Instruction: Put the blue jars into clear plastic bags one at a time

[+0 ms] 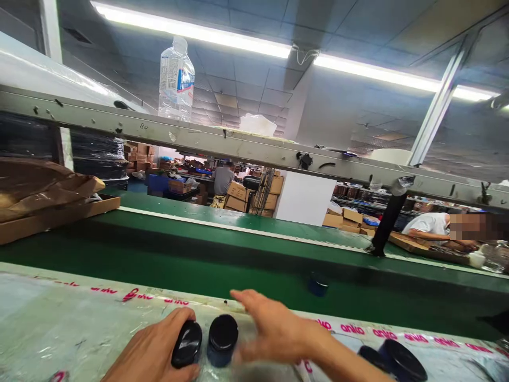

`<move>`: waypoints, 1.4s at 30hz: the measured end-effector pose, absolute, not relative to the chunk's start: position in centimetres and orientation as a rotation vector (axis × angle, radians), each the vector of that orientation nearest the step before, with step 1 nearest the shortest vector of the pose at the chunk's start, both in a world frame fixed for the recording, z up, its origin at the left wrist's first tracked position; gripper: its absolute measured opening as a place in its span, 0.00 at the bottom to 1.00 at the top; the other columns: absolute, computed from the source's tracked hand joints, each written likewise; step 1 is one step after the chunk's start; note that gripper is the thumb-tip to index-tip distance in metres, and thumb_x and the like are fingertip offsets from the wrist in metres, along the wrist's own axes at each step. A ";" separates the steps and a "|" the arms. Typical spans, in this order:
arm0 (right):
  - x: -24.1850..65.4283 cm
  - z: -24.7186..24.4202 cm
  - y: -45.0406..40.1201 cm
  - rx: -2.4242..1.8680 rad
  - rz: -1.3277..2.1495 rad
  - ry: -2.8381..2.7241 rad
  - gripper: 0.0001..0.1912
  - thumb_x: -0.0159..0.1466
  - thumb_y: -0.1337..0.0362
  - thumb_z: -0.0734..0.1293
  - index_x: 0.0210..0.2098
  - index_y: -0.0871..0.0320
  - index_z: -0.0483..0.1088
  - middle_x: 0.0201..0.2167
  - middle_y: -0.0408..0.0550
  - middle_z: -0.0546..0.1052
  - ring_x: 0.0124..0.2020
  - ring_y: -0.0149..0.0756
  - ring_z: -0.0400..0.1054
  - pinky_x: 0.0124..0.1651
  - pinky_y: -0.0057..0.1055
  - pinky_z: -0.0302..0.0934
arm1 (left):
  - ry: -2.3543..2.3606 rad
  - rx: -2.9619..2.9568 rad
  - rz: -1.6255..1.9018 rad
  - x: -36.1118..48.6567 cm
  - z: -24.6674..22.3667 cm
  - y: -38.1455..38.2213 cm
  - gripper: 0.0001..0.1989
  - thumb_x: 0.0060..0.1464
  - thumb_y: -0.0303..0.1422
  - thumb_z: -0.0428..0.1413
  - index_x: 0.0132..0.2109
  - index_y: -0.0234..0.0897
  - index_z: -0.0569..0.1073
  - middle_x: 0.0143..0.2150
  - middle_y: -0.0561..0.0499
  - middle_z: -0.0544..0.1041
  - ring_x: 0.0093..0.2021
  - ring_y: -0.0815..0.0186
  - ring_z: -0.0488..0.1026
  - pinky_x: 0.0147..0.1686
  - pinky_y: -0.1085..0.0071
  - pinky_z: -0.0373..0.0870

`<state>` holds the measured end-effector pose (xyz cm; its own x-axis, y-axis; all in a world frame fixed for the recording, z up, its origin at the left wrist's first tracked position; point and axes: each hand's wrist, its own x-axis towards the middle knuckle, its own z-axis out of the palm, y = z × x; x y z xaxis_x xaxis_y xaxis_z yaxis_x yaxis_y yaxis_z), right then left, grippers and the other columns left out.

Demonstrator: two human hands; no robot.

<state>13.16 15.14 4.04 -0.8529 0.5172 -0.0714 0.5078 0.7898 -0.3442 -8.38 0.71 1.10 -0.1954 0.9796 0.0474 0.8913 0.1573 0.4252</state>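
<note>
My left hand (157, 350) is closed around a small dark jar with a glossy black lid (186, 344), tilted a little over the plastic-covered bench. Just right of it a dark blue jar with a black lid (222, 340) stands upright on the bench. My right hand (274, 326) is beside that second jar, fingers apart and slightly blurred, with nothing visible in it. Farther off, a dark blue jar (318, 285) sits on the green conveyor belt. Two more black-lidded objects, a larger one (403, 361) and a smaller one (371, 354), are partly cut off by the lower edge, right of my right forearm.
A grey shelf beam (207, 140) crosses above the belt (159, 260), bearing a clear plastic bottle (177, 79). At left lies a cardboard tray (59, 220) with brown paper. A black post (387, 225) rises beyond the belt. Another person (429, 228) works at far right.
</note>
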 end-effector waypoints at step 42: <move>16.0 4.6 14.2 -1.126 0.598 -2.978 0.29 0.46 0.60 0.76 0.48 0.53 0.73 0.43 0.47 0.79 0.41 0.46 0.72 0.38 0.34 0.60 | 2.128 1.857 0.633 -10.0 0.3 0.0 0.18 0.46 0.35 0.60 0.46 0.44 0.69 0.40 0.54 0.77 0.42 0.56 0.74 0.37 0.66 0.58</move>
